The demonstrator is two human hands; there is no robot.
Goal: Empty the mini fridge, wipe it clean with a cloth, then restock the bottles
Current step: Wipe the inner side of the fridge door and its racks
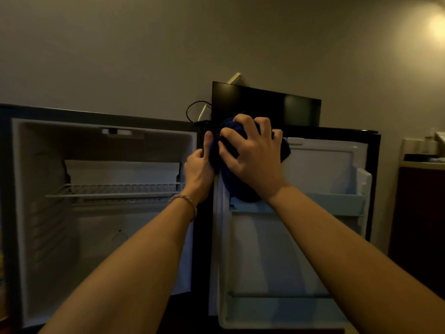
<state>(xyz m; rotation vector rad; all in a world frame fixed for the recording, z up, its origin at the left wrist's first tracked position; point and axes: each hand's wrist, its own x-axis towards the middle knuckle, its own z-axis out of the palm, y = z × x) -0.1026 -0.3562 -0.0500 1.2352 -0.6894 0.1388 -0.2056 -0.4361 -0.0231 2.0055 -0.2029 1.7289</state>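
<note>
Right hand (250,155) clutched the cloth (240,186) against the open door (313,165); left hand (198,169) pinched its edge. Firm overlapping strokes would wipe best.

Overall light: we see a dim room with a warm, yellowish cast.
Source: we find one glowing lamp spot (437,27) at the upper right, blown out to a soft flare on the wall (144,49).
Fridge interior (101,213): we read it as murky grey, its left side and lower half deep in shadow.
Door liner (320,165): paler and bluish, the brightest large surface we have.
Cloth (231,179): so dark that we make out no folds in it.
Sharpness: we note soft detail everywhere, with smeared noise in the dark areas.
Distortion: we see the fridge top bow and the forearms stretch toward the lower corners.
</note>
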